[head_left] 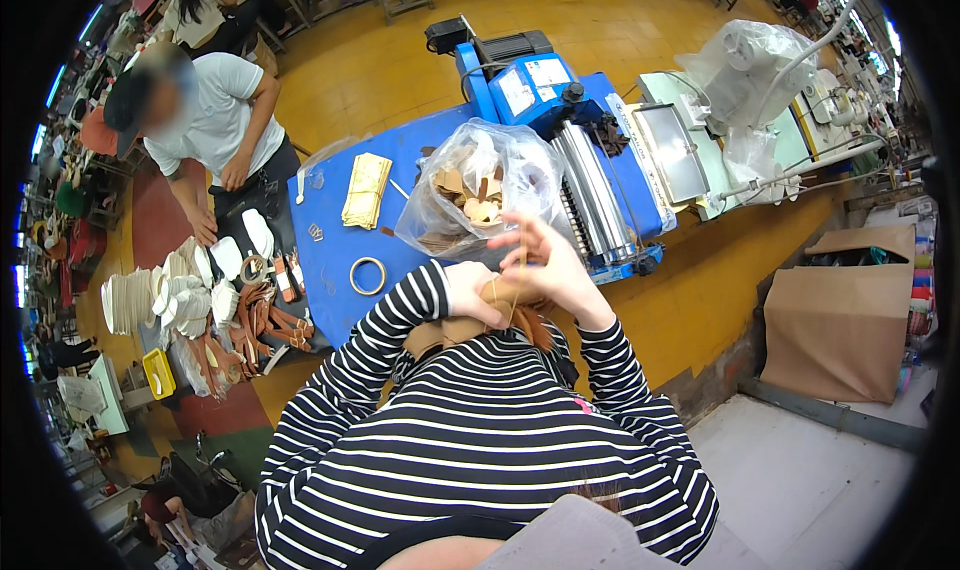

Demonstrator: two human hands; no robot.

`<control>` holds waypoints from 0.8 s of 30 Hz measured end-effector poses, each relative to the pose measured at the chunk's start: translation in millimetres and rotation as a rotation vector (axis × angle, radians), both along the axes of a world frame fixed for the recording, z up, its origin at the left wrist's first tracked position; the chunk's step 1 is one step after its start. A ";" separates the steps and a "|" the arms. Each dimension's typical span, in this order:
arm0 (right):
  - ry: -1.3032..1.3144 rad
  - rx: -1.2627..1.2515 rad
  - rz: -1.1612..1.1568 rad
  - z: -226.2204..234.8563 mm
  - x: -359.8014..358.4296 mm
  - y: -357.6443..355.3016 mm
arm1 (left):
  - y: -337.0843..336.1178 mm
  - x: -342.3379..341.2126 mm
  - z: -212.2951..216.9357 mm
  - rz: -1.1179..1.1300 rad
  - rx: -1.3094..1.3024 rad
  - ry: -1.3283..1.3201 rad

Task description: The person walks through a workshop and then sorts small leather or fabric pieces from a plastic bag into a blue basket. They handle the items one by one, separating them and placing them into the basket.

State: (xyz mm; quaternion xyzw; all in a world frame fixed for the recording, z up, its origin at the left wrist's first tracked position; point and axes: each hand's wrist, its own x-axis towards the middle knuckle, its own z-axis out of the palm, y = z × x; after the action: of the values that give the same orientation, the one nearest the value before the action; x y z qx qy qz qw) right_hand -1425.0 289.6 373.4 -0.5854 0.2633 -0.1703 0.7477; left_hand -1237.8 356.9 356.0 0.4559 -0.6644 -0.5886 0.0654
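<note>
At far left a co-worker (215, 120) leans over white soles (160, 295) and brown straps (262, 320). On the blue table (330, 240) lie a stack of tan pieces (366, 190) and a ring (367, 275); a clear bag (475, 195) of cut pieces stands just behind the hands. The left hand (470, 292) pinches a small tan leather piece (497, 295); the right hand (550, 265) touches the same piece from above, fingers half spread. A blue roller machine (590, 180) sits to the right
</note>
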 end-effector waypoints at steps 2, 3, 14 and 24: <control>0.135 -0.726 0.210 4.7 -1.5 -1.5 | -4.6 -11.5 -15.8 -0.011 -0.076 -0.111; 0.205 -0.826 0.172 0.6 -7.9 -1.8 | -2.6 -19.3 -23.8 0.084 -0.153 -0.306; 0.177 -0.565 0.144 2.8 -47.8 -21.7 | -8.0 4.8 1.6 0.243 0.117 0.491; 0.054 -0.309 -0.314 -12.7 -69.4 -56.7 | 11.0 60.4 -34.2 1.579 -0.233 0.582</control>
State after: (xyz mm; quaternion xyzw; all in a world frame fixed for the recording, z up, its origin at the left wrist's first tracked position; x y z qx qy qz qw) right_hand -1494.4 233.0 360.8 -0.6493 0.3419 -0.3069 0.6061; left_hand -1177.4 367.8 321.8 0.6066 -0.1645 -0.3920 0.6718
